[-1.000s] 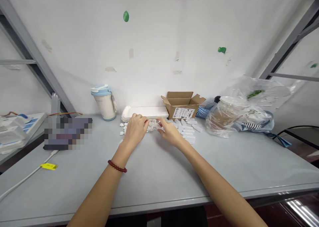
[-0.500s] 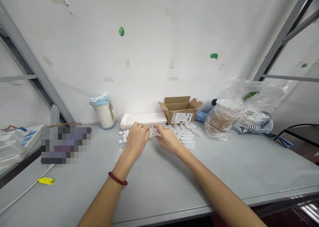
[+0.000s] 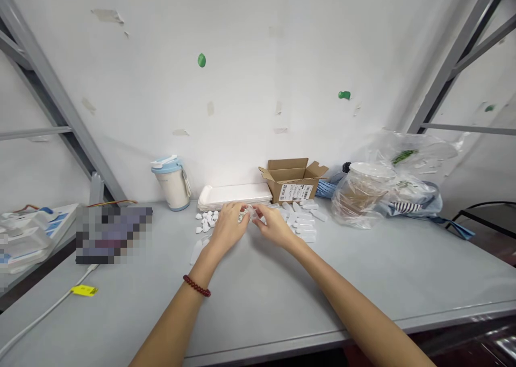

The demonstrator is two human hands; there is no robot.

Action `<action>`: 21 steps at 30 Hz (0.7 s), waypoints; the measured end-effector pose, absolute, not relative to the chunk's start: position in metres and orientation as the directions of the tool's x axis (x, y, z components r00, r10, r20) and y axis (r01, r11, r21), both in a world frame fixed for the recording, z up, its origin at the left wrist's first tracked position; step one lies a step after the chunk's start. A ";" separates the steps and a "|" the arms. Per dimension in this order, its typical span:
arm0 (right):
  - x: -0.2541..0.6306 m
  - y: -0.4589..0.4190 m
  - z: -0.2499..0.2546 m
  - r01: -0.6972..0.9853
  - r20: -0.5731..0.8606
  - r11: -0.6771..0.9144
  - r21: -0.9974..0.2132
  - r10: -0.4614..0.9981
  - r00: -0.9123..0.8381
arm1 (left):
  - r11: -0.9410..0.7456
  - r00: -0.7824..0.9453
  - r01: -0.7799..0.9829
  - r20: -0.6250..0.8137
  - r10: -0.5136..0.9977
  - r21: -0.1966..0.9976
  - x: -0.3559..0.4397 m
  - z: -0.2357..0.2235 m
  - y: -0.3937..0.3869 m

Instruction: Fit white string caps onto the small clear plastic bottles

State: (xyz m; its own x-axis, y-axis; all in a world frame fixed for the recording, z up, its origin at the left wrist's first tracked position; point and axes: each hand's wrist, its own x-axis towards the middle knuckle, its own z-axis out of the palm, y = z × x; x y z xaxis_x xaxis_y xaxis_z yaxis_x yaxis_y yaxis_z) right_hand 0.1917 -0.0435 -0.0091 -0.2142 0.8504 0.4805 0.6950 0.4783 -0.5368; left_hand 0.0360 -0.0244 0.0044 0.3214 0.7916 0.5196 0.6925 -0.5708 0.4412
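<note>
My left hand [image 3: 227, 228] and my right hand [image 3: 274, 226] meet at the far middle of the grey table [image 3: 258, 286], fingertips pinched together on a small clear plastic piece [image 3: 250, 213] held between them. A red bead bracelet [image 3: 196, 285] circles my left wrist. Small white caps [image 3: 205, 222] lie scattered left of my hands. A pile of clear plastic pieces [image 3: 303, 219] lies to the right. A clear piece [image 3: 196, 251] lies flat near my left forearm.
Against the wall stand a blue-lidded cup [image 3: 172, 182], a stack of white trays [image 3: 234, 196] and an open cardboard box [image 3: 293, 179]. Plastic bags with a lidded container [image 3: 373, 192] crowd the right. A white cable with a yellow tag [image 3: 83, 290] runs at left.
Both hands have lifted slightly off the table and drawn together, now pinching the small clear piece between them. The camera view shifted a little.
</note>
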 end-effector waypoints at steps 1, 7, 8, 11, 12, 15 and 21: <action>0.192 -0.043 -0.009 0.680 0.484 0.482 -0.553 0.850 -0.209 | -0.567 0.314 0.665 0.506 0.803 0.487 0.036 0.005 -0.024; 0.191 -0.045 -0.005 0.579 0.468 0.485 -0.656 0.863 -0.191 | -0.466 0.276 0.498 0.376 0.885 0.731 0.036 0.013 -0.024; 0.190 -0.046 -0.004 0.556 0.452 0.472 -0.684 0.872 -0.185 | -0.456 0.280 0.478 0.362 0.889 0.751 0.036 0.015 -0.025; 0.188 -0.046 -0.003 0.472 0.405 0.427 -0.771 0.901 -0.153 | -0.450 0.303 0.443 0.343 0.889 0.776 0.034 0.019 -0.027; 0.188 -0.046 -0.004 0.436 0.394 0.415 -0.799 0.908 -0.143 | -0.456 0.310 0.443 0.346 0.886 0.772 0.034 0.020 -0.027; 0.186 -0.044 -0.006 0.309 0.358 0.381 -0.871 0.925 -0.129 | -0.485 0.337 0.467 0.358 0.871 0.740 0.032 0.023 -0.029; 0.183 -0.041 -0.012 0.200 0.300 0.308 -0.930 0.951 -0.071 | -0.490 0.349 0.637 0.344 0.872 0.595 0.027 0.024 -0.031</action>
